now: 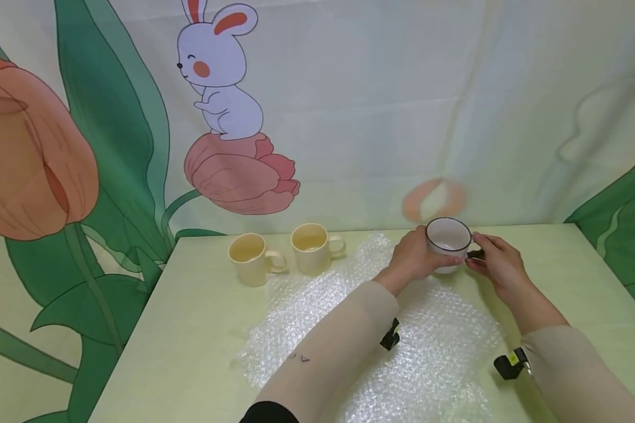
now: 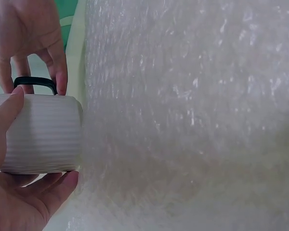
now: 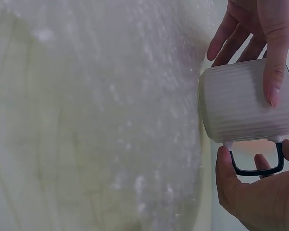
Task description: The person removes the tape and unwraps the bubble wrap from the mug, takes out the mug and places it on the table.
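A white ribbed mug (image 1: pixel 447 235) with a dark rim is held upright in both hands near the back edge of the table. My left hand (image 1: pixel 410 258) grips its body, thumb across the near side and fingers underneath in the left wrist view. At the black handle (image 3: pixel 257 172), fingers of my right hand (image 1: pixel 500 264) stand around it on both sides, fingertips at the mug wall. Below the arms, a sheet of bubble wrap (image 1: pixel 423 352) lies spread on the table, its far part beneath the left hand.
Two pale yellow mugs, one at the far left (image 1: pixel 249 267) and one beside it (image 1: pixel 312 258), stand near the table's back edge, handles to the right. Behind the table (image 1: pixel 174 329) hangs a curtain (image 1: pixel 360 117) printed with a rabbit and tulips.
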Motion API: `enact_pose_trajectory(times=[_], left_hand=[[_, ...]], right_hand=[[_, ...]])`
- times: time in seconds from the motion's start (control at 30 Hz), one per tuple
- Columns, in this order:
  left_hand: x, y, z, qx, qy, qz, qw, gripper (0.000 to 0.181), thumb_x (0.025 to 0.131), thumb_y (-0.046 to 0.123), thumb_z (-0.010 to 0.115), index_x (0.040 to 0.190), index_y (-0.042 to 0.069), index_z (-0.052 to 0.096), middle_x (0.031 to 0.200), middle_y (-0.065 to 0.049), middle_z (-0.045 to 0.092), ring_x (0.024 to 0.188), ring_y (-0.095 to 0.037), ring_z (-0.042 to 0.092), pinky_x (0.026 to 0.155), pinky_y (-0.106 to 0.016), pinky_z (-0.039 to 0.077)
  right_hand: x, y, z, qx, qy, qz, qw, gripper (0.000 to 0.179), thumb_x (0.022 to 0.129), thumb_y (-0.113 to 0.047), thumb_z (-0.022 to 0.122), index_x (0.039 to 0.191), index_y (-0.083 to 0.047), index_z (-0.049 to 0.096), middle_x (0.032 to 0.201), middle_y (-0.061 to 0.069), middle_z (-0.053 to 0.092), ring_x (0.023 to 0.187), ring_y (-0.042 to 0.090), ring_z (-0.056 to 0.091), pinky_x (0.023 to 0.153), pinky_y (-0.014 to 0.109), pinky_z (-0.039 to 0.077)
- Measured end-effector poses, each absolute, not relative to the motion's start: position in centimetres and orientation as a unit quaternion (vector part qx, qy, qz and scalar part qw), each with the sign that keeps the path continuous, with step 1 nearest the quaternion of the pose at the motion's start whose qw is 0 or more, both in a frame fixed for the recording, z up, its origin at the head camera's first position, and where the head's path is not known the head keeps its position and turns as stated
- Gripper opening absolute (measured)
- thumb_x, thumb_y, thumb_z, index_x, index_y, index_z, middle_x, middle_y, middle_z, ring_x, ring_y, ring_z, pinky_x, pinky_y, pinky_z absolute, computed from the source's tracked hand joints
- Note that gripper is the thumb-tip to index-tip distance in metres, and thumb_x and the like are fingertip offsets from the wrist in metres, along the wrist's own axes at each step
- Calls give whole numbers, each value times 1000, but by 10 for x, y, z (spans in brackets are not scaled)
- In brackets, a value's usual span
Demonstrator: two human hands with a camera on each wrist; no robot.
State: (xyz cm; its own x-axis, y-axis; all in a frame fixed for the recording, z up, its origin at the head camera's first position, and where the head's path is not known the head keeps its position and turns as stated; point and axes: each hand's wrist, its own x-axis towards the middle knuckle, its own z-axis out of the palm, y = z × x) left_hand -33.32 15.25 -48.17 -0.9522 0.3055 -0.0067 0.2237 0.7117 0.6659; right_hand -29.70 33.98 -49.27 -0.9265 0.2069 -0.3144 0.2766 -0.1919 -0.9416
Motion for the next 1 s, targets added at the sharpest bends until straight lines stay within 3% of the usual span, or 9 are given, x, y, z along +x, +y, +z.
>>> enact_pose_trajectory(times=[0.2, 0.73, 0.93, 1.0], left_hand=[[-334, 159, -486, 135, 922, 355, 73, 86, 75, 57, 88, 140, 11, 54, 129, -3, 69, 115, -17, 67, 92, -29, 54], [-336, 164, -487, 125, 932, 330, 85, 87, 78, 58, 86, 144, 12, 52, 133, -5, 67, 118, -19, 66, 93, -30, 55], [-338, 157, -482, 128, 938, 315, 74, 94, 79, 58, 85, 150, 10, 46, 138, -10, 62, 122, -23, 64, 96, -32, 55], [-340, 153, -480, 129, 938, 314, 72, 98, 80, 58, 84, 154, 9, 42, 142, -11, 59, 125, -24, 63, 99, -33, 54]], right_hand=[[-300, 342, -500, 210, 648, -731, 19, 26, 100, -41, 66, 114, -21, 57, 106, 7, 55, 71, 6, 70, 75, 21, 61], [-300, 345, -506, 208, 642, -737, 38, 31, 101, -44, 64, 115, -18, 55, 101, 4, 60, 73, 6, 72, 77, 22, 62], [-302, 347, -503, 196, 703, -681, 51, 64, 103, -50, 57, 145, -2, 46, 119, 8, 54, 76, 2, 69, 77, 20, 60], [-303, 348, -502, 191, 738, -645, 51, 78, 104, -54, 52, 156, 1, 36, 135, 19, 54, 95, 12, 71, 79, 18, 59]])
